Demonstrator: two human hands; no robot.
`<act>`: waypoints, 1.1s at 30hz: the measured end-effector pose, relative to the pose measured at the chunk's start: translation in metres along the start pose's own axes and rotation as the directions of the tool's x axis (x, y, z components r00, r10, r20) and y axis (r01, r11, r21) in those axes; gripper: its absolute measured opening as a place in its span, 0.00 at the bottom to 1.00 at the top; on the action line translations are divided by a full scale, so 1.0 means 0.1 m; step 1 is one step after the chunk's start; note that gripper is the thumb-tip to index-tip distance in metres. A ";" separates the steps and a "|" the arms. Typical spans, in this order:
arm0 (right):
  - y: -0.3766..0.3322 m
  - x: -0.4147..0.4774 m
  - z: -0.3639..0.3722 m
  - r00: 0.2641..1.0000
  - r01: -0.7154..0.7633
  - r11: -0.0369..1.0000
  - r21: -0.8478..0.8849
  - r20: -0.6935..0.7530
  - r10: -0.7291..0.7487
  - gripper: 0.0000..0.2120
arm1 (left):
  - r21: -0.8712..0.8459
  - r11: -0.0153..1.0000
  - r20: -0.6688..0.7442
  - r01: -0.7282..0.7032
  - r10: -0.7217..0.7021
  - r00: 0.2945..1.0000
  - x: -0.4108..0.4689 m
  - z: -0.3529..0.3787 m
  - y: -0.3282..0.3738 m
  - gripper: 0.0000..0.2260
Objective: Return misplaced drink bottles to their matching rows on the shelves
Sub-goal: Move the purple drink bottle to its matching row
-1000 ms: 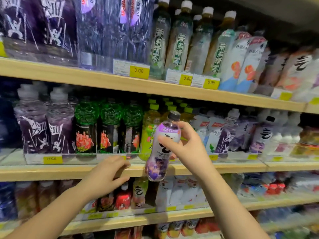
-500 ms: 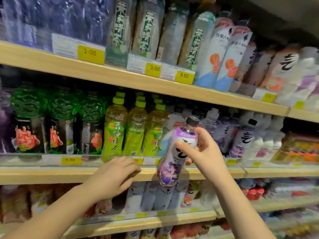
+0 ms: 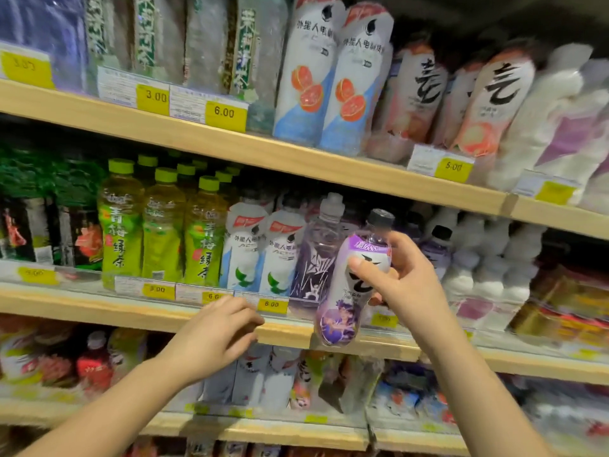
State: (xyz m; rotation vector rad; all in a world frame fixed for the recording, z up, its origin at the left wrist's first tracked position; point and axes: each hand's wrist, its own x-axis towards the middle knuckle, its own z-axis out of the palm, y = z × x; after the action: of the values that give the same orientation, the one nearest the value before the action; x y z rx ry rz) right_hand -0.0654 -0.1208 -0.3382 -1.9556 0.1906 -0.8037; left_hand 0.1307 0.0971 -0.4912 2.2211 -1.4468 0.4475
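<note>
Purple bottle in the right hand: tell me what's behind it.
Behind the purple bottle, gripped by the right hand: the middle shelf edge, a clear purple-labelled bottle and a yellow price tag. What stands straight behind it is covered.

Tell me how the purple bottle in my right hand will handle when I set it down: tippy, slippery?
The purple bottle is tall and narrow, so it would probably tip if nudged near its black cap. Its glossy sleeve looks smooth, possibly slippery, though the waist gives the right hand a hold. Round-bodied, it would likely roll if laid down.
</note>
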 end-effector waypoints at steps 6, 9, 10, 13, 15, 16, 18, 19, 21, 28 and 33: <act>0.12 0.15 -0.41 0.999 0.033 0.999 0.023 -0.004 -0.033 0.18 | -0.059 0.998 -0.037 0.029 -0.031 0.999 0.15 0.10 0.18 0.11; 0.15 0.20 -0.55 0.998 0.058 0.998 -0.008 0.000 -0.058 0.18 | -0.107 0.994 -0.036 0.027 -0.031 0.999 0.13 0.10 0.19 0.11; 0.16 0.22 -0.59 0.998 0.061 0.998 -0.017 -0.006 -0.062 0.18 | -0.116 0.993 -0.028 0.014 -0.017 0.999 0.15 0.11 0.20 0.12; 0.17 0.29 -0.69 0.996 0.086 0.992 -0.092 -0.011 -0.087 0.19 | -0.150 0.989 -0.014 -0.001 -0.001 1.000 0.21 0.14 0.25 0.11; 0.19 0.33 -0.73 0.995 0.096 0.986 -0.137 -0.009 -0.098 0.19 | -0.211 0.977 -0.029 0.016 -0.023 0.999 0.22 0.18 0.27 0.11; 0.22 0.35 -0.74 0.995 0.098 0.984 -0.146 -0.006 -0.100 0.20 | -0.235 0.972 -0.036 0.024 -0.033 0.999 0.21 0.19 0.27 0.10; 0.30 0.36 -0.75 0.996 0.084 0.985 -0.154 -0.005 -0.086 0.23 | -0.267 0.963 -0.039 0.037 -0.049 0.998 0.19 0.21 0.25 0.10; 0.35 0.37 -0.76 0.998 0.061 0.984 -0.168 -0.008 -0.063 0.28 | -0.279 0.959 -0.041 0.040 -0.054 0.998 0.18 0.21 0.25 0.10; 0.43 0.39 -0.77 1.000 -0.005 0.983 -0.181 -0.026 0.001 0.37 | -0.300 0.953 -0.042 0.048 -0.063 0.997 0.18 0.21 0.25 0.10; 0.54 0.49 -0.78 1.000 -0.029 0.984 -0.175 -0.017 0.026 0.15 | -0.322 0.945 -0.043 0.051 -0.068 0.997 0.17 0.20 0.26 0.10; 0.70 0.56 -0.74 0.995 -0.081 0.961 -0.264 -0.082 0.061 0.22 | -0.313 0.949 -0.053 0.036 -0.055 0.997 0.17 0.20 0.26 0.10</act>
State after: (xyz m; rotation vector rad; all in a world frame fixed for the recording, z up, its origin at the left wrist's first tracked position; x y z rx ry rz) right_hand -0.0531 -0.2363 -0.3488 -2.1594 0.4300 -0.8370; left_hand 0.1142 0.0643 -0.4945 1.9664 -1.3290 0.2484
